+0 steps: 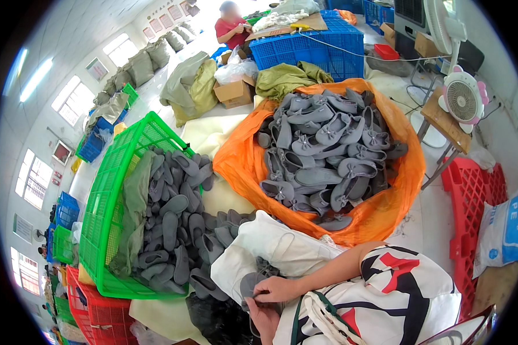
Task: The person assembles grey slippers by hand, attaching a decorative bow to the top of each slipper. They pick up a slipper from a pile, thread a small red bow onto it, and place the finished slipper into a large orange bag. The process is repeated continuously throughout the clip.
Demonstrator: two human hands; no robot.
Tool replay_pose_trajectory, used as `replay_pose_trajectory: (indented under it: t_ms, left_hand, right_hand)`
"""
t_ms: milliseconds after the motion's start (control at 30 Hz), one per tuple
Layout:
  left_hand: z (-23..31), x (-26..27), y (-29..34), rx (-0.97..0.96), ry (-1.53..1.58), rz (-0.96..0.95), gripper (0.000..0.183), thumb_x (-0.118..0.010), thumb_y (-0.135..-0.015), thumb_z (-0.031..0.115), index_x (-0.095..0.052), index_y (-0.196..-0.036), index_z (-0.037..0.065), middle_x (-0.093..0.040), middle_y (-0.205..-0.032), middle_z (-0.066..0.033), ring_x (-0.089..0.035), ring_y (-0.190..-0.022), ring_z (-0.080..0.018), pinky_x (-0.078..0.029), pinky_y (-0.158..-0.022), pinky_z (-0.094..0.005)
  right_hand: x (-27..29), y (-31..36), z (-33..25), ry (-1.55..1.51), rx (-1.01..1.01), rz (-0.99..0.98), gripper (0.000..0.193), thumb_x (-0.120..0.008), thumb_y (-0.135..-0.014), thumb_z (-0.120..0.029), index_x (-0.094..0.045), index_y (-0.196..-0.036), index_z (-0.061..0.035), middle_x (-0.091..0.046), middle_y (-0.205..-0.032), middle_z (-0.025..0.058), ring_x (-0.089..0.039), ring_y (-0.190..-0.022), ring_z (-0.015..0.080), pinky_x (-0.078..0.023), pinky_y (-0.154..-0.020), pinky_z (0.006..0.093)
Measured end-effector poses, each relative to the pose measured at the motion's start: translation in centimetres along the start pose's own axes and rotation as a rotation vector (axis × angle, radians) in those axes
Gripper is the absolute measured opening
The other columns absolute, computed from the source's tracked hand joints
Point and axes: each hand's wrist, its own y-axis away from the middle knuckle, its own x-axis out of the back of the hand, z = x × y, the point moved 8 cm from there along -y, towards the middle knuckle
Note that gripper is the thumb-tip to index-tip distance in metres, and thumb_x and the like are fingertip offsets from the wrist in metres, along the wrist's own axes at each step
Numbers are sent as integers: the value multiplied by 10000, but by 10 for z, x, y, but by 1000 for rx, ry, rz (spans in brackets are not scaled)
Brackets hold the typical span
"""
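A grey shoe [250, 283] is held low in front of me, above a white cloth [273, 244] spread over my lap. My right hand [275, 288] pinches it from the right, fingers closed at its edge. Below, my left hand [263, 317] grips the same shoe, its fingers partly hidden. Beside the cloth, grey shoes [178, 218] spill in a heap from a tipped green basket [106, 230]. Ahead, an orange sack [236, 152] lies rolled open around a pile of grey shoes with small bows [328, 149].
A black plastic bag [218, 319] lies near my left hand, with a red crate [101, 310] farther left. A white fan [463, 99] stands on a wooden stool [446, 123] at right. Behind the sack are a cardboard box [234, 93], blue crates [305, 52] and another person [231, 29].
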Motion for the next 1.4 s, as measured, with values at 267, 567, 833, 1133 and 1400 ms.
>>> replay_pose_trajectory:
  t_ms: [267, 567, 833, 1133, 1400]
  left_hand:
    - [-3, -1, -3, 71, 14, -4, 464, -393, -1041, 384, -547, -1186, -29, -608, -1171, -119, -589, -1054, -216, -473, -944, -348]
    - [7, 69, -25, -62, -196, 154, 437, -462, -1018, 348, -576, -1198, -33, -624, -1188, -105, -592, -1063, -212, -478, -925, -353]
    - [16, 46, -9, -172, -596, 339, 406, -471, -1026, 341, -626, -1107, -25, -631, -968, -4, -532, -866, -91, -455, -776, -277]
    - [15, 24, -6, -210, -254, 212, 459, -536, -995, 310, -543, -1231, -84, -616, -1201, -130, -586, -1062, -233, -471, -928, -346]
    - [11, 35, -12, -187, -228, 214, 465, -526, -998, 304, -524, -1261, -80, -589, -1269, -151, -580, -1117, -258, -461, -978, -381]
  right_hand:
    - [13, 4, 14, 21, -71, -77, 266, -617, -901, -267, -650, -941, -6, -667, -810, 102, -624, -744, 173, -490, -694, 316]
    - [199, 69, 36, -808, -303, 698, 139, -666, -871, -164, -620, -823, -42, -593, -735, 30, -569, -595, 133, -507, -543, 284]
    - [329, 200, 67, -939, 78, 1396, 132, -602, -929, -166, -582, -845, -66, -525, -710, 14, -510, -630, 124, -537, -684, 340]
    - [344, 239, 74, -515, 168, 1610, 147, -589, -948, -166, -584, -849, -59, -597, -782, -2, -520, -681, 79, -444, -643, 236]
    - [341, 235, 88, -378, 104, 1551, 169, -587, -952, -179, -590, -863, -35, -579, -742, -1, -510, -655, 71, -433, -632, 220]
